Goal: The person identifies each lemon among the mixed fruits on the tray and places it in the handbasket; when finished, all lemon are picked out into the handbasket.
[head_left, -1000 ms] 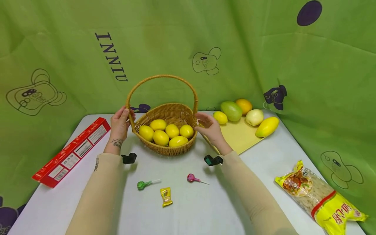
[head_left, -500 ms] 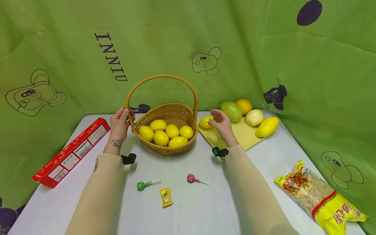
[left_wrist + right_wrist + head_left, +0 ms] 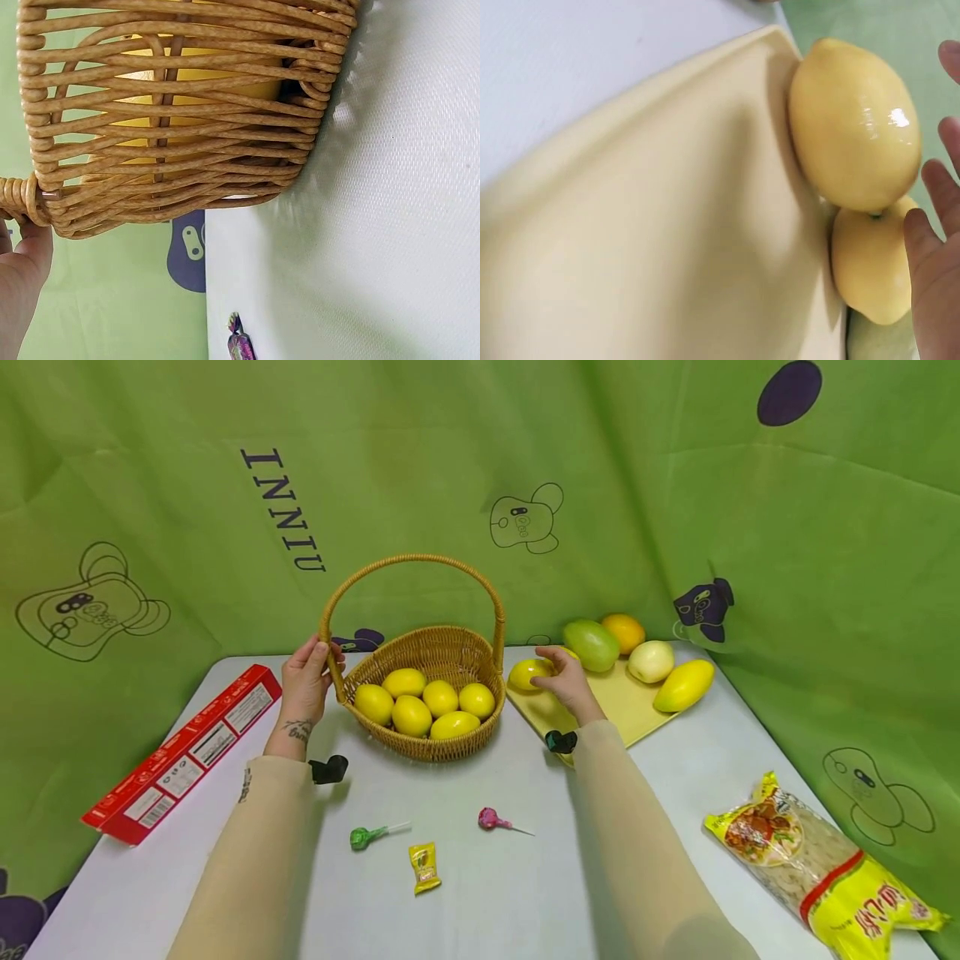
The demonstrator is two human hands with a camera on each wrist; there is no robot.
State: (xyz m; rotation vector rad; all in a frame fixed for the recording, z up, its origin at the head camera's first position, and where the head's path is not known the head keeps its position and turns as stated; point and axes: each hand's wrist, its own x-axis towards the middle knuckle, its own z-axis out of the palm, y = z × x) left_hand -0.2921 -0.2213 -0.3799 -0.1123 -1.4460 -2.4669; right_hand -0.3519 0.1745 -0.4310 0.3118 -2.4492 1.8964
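In the head view my left hand (image 3: 303,681) grips the base of the handle on a wicker basket (image 3: 423,747). Several lemons (image 3: 412,717) lie inside it. The left wrist view shows thumb and fingers at the handle's foot, beside the woven wall (image 3: 210,180). My right hand (image 3: 576,688) reaches over the left edge of a yellow tray (image 3: 626,706), by a lemon (image 3: 525,674). In the right wrist view that lemon (image 3: 855,124) rests on the tray against a second lemon (image 3: 871,266), and my fingers (image 3: 945,191) are spread beside both, not curled round either.
On the tray's back and right are a green mango (image 3: 591,645), an orange fruit (image 3: 623,633), a pale round fruit (image 3: 651,662) and a yellow mango (image 3: 683,686). A red box (image 3: 187,752), two lollipops (image 3: 362,837), a yellow-wrapped candy (image 3: 424,868) and a noodle bag (image 3: 817,860) lie around.
My right hand has moved from the basket's right side rightward to the tray. The lemon at the tray's left corner, hidden earlier, now shows. My left hand stays on the handle.
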